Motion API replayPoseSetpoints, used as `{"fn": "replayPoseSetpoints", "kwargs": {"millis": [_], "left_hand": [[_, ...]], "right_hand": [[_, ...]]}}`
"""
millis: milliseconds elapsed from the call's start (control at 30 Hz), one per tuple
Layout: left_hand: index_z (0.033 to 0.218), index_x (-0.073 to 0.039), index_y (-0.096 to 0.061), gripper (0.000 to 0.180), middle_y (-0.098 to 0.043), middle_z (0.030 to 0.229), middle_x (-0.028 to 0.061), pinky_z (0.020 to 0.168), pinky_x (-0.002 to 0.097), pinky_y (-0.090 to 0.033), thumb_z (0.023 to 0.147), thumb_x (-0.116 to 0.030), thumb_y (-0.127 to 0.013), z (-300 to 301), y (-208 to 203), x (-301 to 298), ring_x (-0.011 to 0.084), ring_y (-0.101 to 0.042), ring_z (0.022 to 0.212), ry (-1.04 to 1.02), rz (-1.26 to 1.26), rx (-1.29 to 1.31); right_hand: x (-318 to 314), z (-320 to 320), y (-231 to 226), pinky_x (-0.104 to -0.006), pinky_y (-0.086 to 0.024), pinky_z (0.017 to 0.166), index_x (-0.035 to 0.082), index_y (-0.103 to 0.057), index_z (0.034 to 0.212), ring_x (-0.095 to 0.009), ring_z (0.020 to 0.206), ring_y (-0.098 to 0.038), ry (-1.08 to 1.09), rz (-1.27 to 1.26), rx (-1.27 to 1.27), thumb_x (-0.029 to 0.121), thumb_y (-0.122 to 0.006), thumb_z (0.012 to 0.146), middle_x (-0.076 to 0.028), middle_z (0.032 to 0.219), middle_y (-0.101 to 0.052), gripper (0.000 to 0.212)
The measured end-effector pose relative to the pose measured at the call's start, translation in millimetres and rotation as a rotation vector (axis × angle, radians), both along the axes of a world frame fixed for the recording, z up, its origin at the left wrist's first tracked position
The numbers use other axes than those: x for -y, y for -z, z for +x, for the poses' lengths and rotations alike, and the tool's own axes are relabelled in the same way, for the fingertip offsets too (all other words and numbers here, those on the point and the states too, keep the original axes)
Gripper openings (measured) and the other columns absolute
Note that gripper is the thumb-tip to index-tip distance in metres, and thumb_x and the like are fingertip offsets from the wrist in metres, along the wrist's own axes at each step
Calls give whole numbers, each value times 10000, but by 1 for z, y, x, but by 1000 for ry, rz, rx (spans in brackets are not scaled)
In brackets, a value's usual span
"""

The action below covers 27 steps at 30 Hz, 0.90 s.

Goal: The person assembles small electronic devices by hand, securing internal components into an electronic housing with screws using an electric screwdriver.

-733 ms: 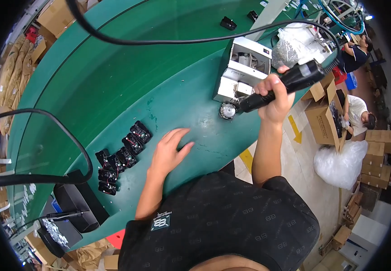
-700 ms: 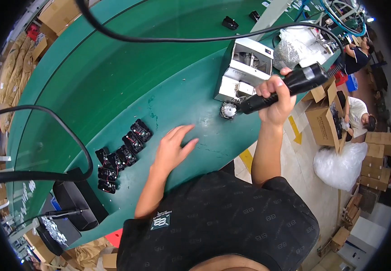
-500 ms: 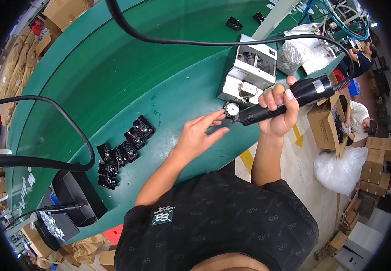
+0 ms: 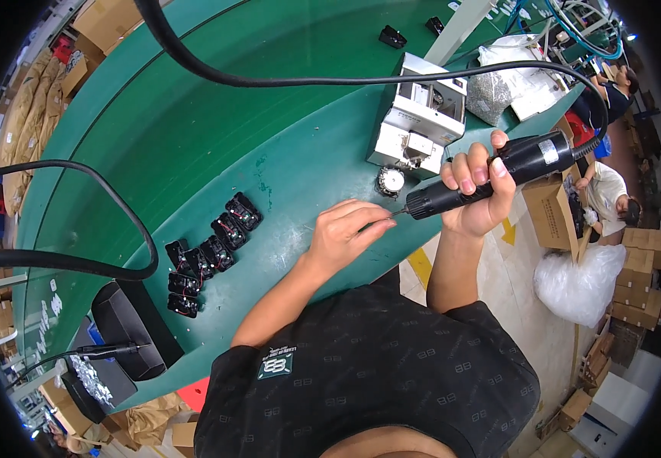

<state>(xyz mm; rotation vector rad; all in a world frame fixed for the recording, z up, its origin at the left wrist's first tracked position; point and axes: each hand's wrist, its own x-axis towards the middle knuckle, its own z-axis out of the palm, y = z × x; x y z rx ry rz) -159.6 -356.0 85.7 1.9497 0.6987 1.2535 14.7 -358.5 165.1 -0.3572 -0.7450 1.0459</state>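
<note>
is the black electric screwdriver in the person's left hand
No, the right hand grips the screwdriver, while the left hand is at its tip.

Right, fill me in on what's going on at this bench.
A person's right hand grips a black corded screwdriver, held roughly level. The left hand is at the tip of its thin bit; whether it pinches anything is too small to tell. A round silver part sits by the white machine, and several black units with red wires lie untouched on the green table.
</note>
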Motion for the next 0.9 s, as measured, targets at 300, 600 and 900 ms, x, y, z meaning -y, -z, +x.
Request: {"fn": "replayPoseSetpoints", "kwargs": {"millis": [300,600,900], "left_hand": [[834,30,-657,135,-690,844,145,702,283,-550,728,95,-709,1,6,10,191,-678,792,86,-336,278],[843,46,-656,120,-687,856,146,700,276,-555,749,114,-685,1,9,14,182,-674,788,85,-381,353],[818,25,-682,135,-701,788,128,620,272,-535,702,70,-735,-1,-1,7,194,-681,695,-30,-139,190]], "right_hand": [[8,-1,-8,-263,-415,599,97,-409,1108,-82,581,-466,-61,116,-154,193,-504,891,9,697,-456,255],[10,-5,-6,-269,-419,596,101,-397,1113,-84,574,-467,-68,129,-139,192,-503,893,8,697,-458,260],[4,-4,3,-263,-423,591,115,-373,1126,-87,575,-473,-169,270,-39,194,-543,885,14,698,-458,306]]}}
